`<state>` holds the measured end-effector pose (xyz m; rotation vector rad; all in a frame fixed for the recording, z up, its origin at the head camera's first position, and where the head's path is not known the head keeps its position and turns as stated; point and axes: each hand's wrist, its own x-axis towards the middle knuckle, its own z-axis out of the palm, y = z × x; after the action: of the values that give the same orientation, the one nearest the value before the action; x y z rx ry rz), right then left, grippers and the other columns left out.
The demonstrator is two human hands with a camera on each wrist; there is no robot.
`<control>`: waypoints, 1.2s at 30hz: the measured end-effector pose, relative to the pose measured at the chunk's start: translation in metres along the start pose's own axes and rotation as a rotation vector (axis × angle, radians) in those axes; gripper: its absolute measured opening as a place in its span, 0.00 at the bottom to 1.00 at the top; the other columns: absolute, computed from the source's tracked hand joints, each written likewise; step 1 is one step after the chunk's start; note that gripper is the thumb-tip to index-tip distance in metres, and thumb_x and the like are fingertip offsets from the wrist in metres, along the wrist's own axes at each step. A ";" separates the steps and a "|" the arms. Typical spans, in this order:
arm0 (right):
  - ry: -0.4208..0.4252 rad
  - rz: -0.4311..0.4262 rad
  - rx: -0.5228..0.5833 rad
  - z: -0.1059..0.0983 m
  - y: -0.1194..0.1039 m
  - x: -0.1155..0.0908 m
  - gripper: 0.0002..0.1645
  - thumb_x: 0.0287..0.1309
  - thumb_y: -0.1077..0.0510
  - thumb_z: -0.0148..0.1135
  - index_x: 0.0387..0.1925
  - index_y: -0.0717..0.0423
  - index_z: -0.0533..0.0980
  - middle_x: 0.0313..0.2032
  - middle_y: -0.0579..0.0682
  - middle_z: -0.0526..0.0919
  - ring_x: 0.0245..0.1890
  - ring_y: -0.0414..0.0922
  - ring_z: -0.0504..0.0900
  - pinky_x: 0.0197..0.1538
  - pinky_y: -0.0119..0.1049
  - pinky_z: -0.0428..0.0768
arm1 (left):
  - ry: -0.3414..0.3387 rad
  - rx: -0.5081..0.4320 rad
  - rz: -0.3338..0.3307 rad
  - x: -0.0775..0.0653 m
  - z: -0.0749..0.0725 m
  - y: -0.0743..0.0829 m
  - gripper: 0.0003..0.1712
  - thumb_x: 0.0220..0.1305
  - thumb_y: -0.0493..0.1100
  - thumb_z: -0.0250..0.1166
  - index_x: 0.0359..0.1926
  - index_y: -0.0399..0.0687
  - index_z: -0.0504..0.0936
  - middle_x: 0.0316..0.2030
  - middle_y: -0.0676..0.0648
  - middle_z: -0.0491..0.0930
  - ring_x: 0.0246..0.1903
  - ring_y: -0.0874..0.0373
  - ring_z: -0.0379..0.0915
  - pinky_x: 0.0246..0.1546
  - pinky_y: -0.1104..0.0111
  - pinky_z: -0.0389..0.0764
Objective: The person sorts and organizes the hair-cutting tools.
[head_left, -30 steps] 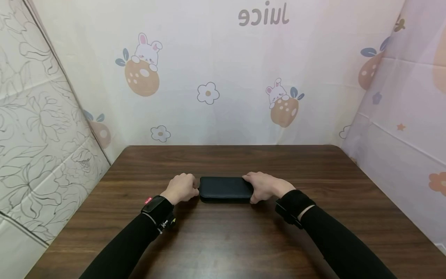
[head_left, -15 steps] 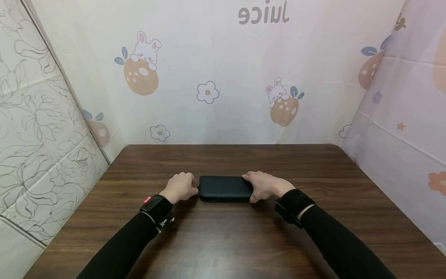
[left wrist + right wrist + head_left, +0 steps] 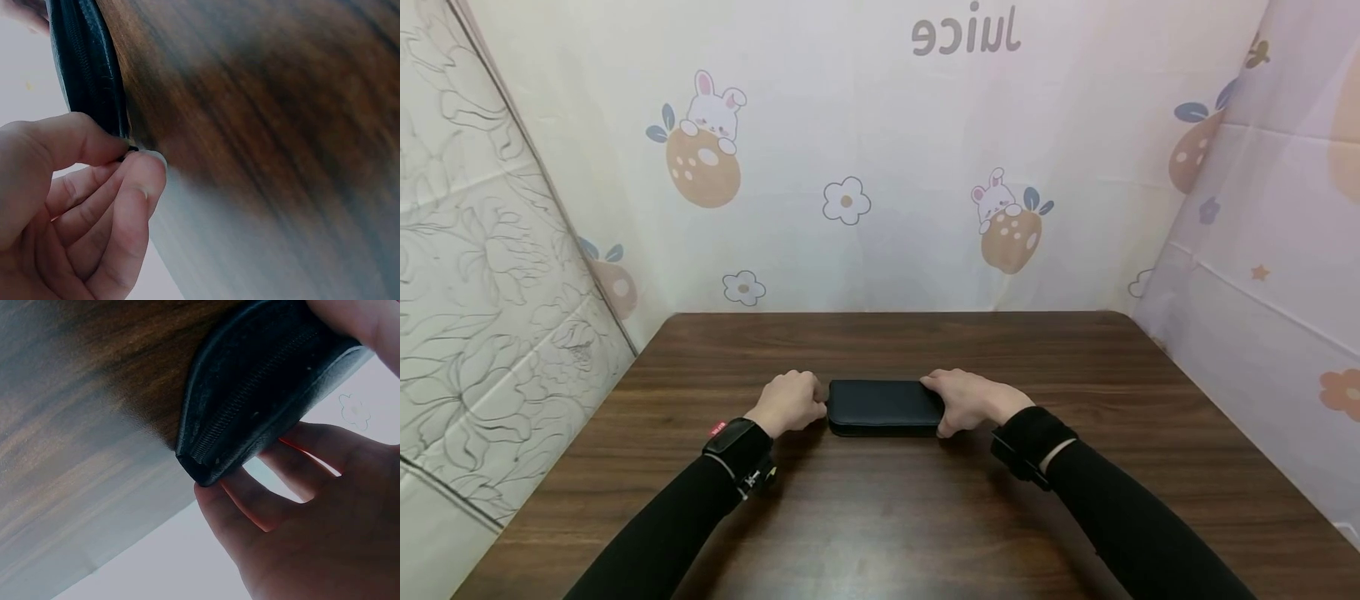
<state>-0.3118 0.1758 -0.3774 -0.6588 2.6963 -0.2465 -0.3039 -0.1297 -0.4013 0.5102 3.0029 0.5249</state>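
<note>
A long black zippered wallet (image 3: 880, 403) lies on the brown wooden table, its broad side up. At its left end my left hand (image 3: 788, 403) pinches a small dark tab, apparently the zipper pull (image 3: 132, 149), between thumb and forefinger; the other fingers curl beneath. My right hand (image 3: 972, 400) grips the opposite end, thumb on the near side and fingers along the far side. In the right wrist view the zipper teeth (image 3: 240, 403) run closed along the wallet's edge. Most of the pull is hidden by the left fingertips.
The wooden table (image 3: 880, 517) extends on all sides of the wallet. Behind it hangs a pale curtain (image 3: 910, 125) with printed rabbits and flowers; more printed cloth (image 3: 482, 250) closes off the left side. Both wrists wear black straps (image 3: 1033, 442).
</note>
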 end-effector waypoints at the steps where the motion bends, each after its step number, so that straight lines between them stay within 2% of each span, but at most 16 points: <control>1: 0.000 -0.001 -0.002 0.000 0.000 0.000 0.52 0.54 0.57 0.75 0.77 0.60 0.60 0.74 0.59 0.62 0.71 0.59 0.64 0.65 0.52 0.69 | 0.001 0.000 0.000 0.000 0.000 0.000 0.11 0.67 0.39 0.67 0.47 0.41 0.88 0.39 0.44 0.86 0.33 0.53 0.81 0.43 0.55 0.82; 5: 0.003 -0.011 -0.001 0.000 -0.001 0.000 0.52 0.54 0.58 0.75 0.76 0.60 0.60 0.73 0.59 0.63 0.70 0.58 0.65 0.63 0.52 0.70 | 0.011 0.003 0.000 0.000 -0.001 -0.001 0.11 0.66 0.39 0.67 0.47 0.40 0.88 0.38 0.44 0.86 0.32 0.53 0.80 0.42 0.55 0.82; 12: -0.003 -0.012 -0.007 0.000 -0.001 0.002 0.52 0.54 0.57 0.75 0.76 0.60 0.60 0.73 0.59 0.63 0.71 0.58 0.65 0.65 0.52 0.69 | 0.021 0.013 -0.006 0.003 0.000 -0.002 0.08 0.65 0.40 0.68 0.42 0.42 0.89 0.26 0.50 0.82 0.24 0.57 0.75 0.37 0.58 0.81; 17: -0.004 -0.010 -0.014 -0.001 -0.001 0.003 0.52 0.54 0.58 0.76 0.76 0.61 0.60 0.73 0.60 0.63 0.71 0.59 0.65 0.66 0.52 0.69 | 0.035 0.021 -0.001 0.004 -0.001 -0.001 0.09 0.65 0.40 0.68 0.43 0.42 0.89 0.31 0.47 0.84 0.27 0.56 0.77 0.38 0.56 0.81; 23: 0.001 -0.007 -0.021 -0.002 -0.001 0.003 0.52 0.54 0.58 0.76 0.76 0.61 0.60 0.73 0.60 0.63 0.70 0.59 0.66 0.66 0.52 0.70 | 0.045 0.040 -0.005 0.006 -0.001 -0.001 0.05 0.65 0.40 0.68 0.37 0.44 0.88 0.26 0.49 0.81 0.24 0.55 0.74 0.33 0.58 0.78; 27: 0.001 -0.007 -0.023 -0.001 -0.001 0.002 0.52 0.54 0.57 0.76 0.76 0.61 0.60 0.73 0.60 0.63 0.70 0.59 0.65 0.66 0.52 0.70 | 0.060 0.056 -0.006 0.007 -0.001 0.000 0.04 0.64 0.40 0.69 0.36 0.45 0.88 0.28 0.49 0.82 0.26 0.55 0.75 0.33 0.58 0.79; 36: -0.001 -0.014 -0.013 -0.002 -0.001 0.000 0.52 0.54 0.58 0.76 0.76 0.62 0.60 0.73 0.60 0.63 0.70 0.59 0.65 0.66 0.52 0.70 | 0.056 0.075 -0.015 0.012 0.003 -0.002 0.04 0.64 0.41 0.69 0.33 0.46 0.87 0.26 0.50 0.81 0.25 0.55 0.74 0.31 0.59 0.78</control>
<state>-0.3117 0.1754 -0.3757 -0.6811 2.6958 -0.2322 -0.3155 -0.1262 -0.4046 0.4849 3.0872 0.4334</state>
